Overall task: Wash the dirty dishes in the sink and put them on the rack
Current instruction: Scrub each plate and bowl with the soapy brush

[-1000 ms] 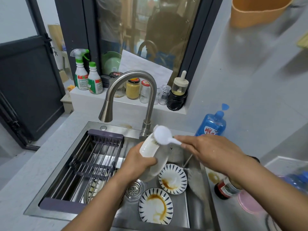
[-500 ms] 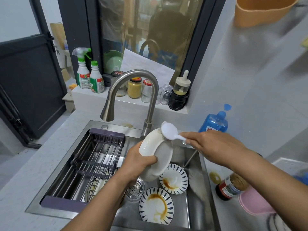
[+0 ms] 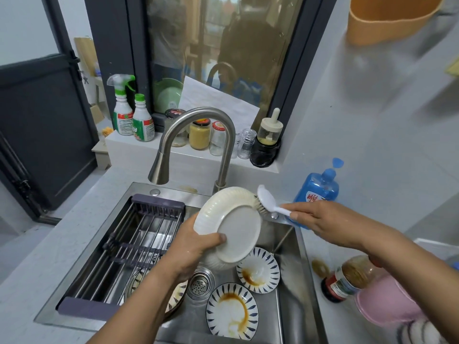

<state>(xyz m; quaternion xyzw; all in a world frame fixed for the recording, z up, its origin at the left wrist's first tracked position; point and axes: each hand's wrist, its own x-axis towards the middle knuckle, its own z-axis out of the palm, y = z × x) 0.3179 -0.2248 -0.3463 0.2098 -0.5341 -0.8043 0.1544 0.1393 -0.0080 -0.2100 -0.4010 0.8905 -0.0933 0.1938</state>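
My left hand [image 3: 196,247] grips a white ribbed plate [image 3: 233,229] by its lower left rim and holds it tilted above the sink [image 3: 290,281], its underside facing me. My right hand [image 3: 325,223] holds the handle of a white dish brush [image 3: 268,202], whose bristles touch the plate's upper right rim. Two blue-striped plates with brown sauce stains lie in the basin, one [image 3: 258,270] under the white plate and one [image 3: 232,310] nearer me. A third striped plate [image 3: 177,295] lies mostly hidden under my left forearm. The dark wire rack [image 3: 134,242] spans the sink's left half.
A curved steel faucet [image 3: 198,140] arches over the sink. A blue soap bottle [image 3: 318,192] stands behind my right hand. A brown sauce bottle [image 3: 347,281] and a pink cup [image 3: 382,304] sit on the right counter. Spray bottles [image 3: 124,112] and jars line the window ledge.
The plate has been turned so that its underside faces me. The brush has slid from the plate's top to its upper right rim.
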